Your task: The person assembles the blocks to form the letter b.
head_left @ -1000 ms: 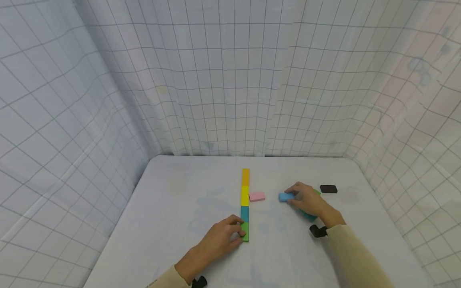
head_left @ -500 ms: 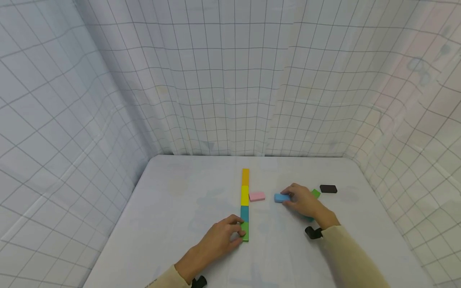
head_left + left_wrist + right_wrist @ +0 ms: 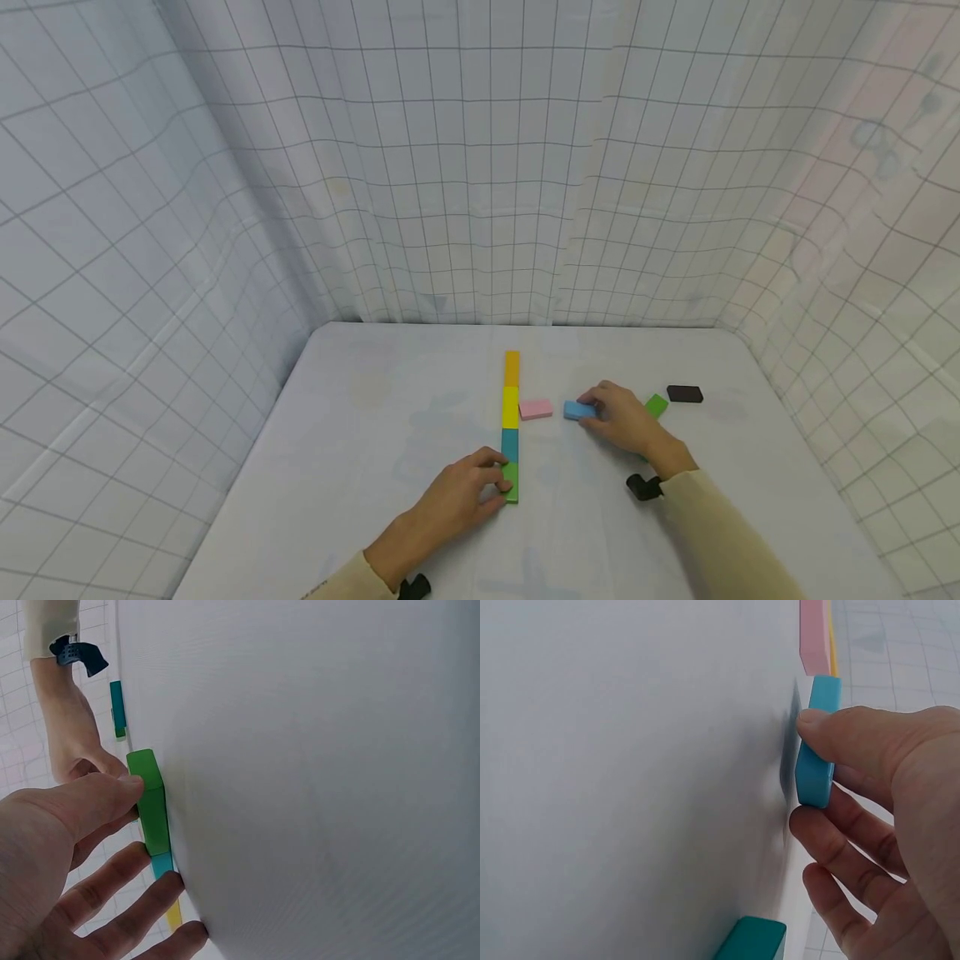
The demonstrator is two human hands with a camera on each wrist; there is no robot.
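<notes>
A straight row runs away from the person: an orange block (image 3: 512, 368), a yellow block (image 3: 511, 407), a blue-teal block (image 3: 510, 445) and, nearest, a green block (image 3: 512, 472). The left hand (image 3: 456, 496) pinches that green block between thumb and forefinger, its other fingers spread along the row in the left wrist view. A light-blue block (image 3: 815, 772) is pinched by the right hand (image 3: 628, 421), very low over the table. Its front end points at a pink block (image 3: 536, 409), which lies crosswise with one end at the yellow block. A small gap separates light blue from pink.
Behind the right hand lie another green block (image 3: 657, 406) and a dark teal block (image 3: 751, 941), largely hidden by the arm in the head view. A black block (image 3: 685, 393) sits farther right. Gridded white curtains (image 3: 480, 167) surround the white-covered table (image 3: 375, 400).
The right hand has carried the light-blue block leftward, closer to the pink block, uncovering more of the green block behind it. The left hand and the row have stayed still.
</notes>
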